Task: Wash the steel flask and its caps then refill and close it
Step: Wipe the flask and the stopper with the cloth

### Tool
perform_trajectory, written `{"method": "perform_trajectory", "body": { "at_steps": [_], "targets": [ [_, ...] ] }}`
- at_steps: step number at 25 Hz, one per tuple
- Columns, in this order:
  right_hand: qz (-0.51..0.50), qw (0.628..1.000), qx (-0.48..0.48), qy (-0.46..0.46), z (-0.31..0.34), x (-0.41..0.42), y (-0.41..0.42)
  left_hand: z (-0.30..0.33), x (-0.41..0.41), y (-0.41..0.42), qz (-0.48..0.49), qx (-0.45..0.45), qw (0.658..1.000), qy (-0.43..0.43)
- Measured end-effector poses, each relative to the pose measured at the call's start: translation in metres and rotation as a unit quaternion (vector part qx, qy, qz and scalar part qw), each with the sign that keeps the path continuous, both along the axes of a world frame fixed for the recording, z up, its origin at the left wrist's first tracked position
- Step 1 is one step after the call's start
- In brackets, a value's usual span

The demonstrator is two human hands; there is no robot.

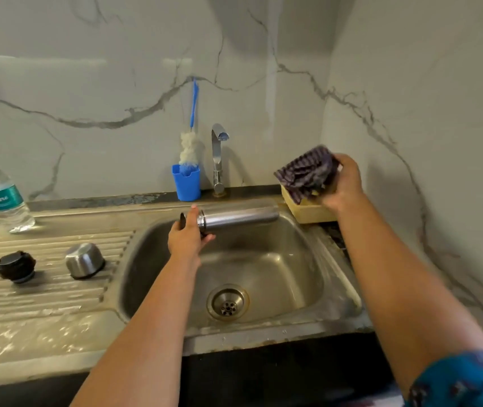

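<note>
bare forearms, a blue patterned sleeve [466,380] on the right arm

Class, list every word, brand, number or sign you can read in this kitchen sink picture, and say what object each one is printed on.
Nothing here can be read with certainty.
Water bottle: its teal label carries white lettering, too blurred to read.
Steel flask, steel cap, black cap, blue holder: no text shows.
</note>
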State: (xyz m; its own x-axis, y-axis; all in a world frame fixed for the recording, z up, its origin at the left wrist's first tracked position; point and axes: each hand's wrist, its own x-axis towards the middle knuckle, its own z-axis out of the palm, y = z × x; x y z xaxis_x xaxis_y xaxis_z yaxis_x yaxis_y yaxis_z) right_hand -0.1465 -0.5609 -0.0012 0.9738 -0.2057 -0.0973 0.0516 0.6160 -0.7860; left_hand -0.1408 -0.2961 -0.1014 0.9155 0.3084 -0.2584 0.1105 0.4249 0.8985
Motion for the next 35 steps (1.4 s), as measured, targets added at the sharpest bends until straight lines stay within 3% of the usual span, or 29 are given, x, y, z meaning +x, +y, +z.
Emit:
{"method": "perform_trajectory", "body": {
  "at_steps": [2, 4, 7, 8, 10, 11, 12, 13, 14, 15, 16, 19, 23, 29, 35],
  "targets": [
    [0.068, 0.988, 0.140, -0.007, -0.023, -0.025, 0.019, 0.006, -0.012, 0.001, -0.003, -0.010, 1.000, -0.009],
    [0.086, 0.977, 0.193, 0.014, -0.040, -0.035, 0.031, 0.012, -0.023, 0.004, -0.002, -0.017, 1.000, 0.000],
    [-0.082, 0.978, 0.193, 0.021, -0.049, -0.028, 0.055, 0.010, -0.025, 0.018, 0.018, 0.006, 1.000, -0.002],
    [-0.147, 0.978, 0.149, 0.002, -0.053, -0.025, 0.066, 0.008, -0.023, 0.024, 0.028, 0.023, 0.999, -0.002],
    [-0.219, 0.968, -0.094, -0.075, -0.063, -0.028, 0.095, 0.001, -0.021, 0.028, 0.044, 0.039, 0.998, -0.002],
    [-0.187, 0.931, -0.279, -0.141, -0.070, -0.029, 0.112, -0.004, -0.019, 0.026, 0.048, 0.035, 0.998, -0.001],
    [-0.115, 0.850, -0.475, -0.195, -0.081, -0.028, 0.128, -0.009, -0.017, 0.024, 0.046, 0.033, 0.998, 0.000],
    [-0.015, 0.736, -0.639, -0.221, -0.094, -0.026, 0.145, -0.012, -0.016, 0.021, 0.043, 0.039, 0.998, 0.000],
    [0.059, 0.621, -0.752, -0.214, -0.103, -0.027, 0.159, -0.013, -0.015, 0.020, 0.040, 0.048, 0.998, 0.001],
    [0.073, 0.533, -0.814, -0.219, -0.111, -0.026, 0.168, -0.013, -0.013, 0.020, 0.037, 0.053, 0.998, -0.001],
    [0.057, 0.498, -0.832, -0.237, -0.113, -0.025, 0.171, -0.013, -0.010, 0.022, 0.029, 0.058, 0.998, -0.008],
    [-0.050, 0.486, -0.840, -0.236, -0.102, -0.009, 0.140, -0.006, -0.008, 0.029, 0.010, 0.050, 0.996, -0.070],
    [-0.100, 0.534, -0.836, -0.076, -0.090, 0.002, 0.083, 0.001, -0.012, 0.031, 0.000, 0.031, 0.994, -0.102],
    [-0.056, 0.466, -0.839, -0.276, -0.103, -0.022, 0.180, -0.006, -0.004, 0.019, 0.017, 0.042, 0.996, -0.076],
    [-0.111, 0.532, -0.826, -0.149, -0.094, 0.002, 0.096, 0.002, -0.010, 0.039, 0.031, 0.009, 0.995, -0.099]
  ]
}}
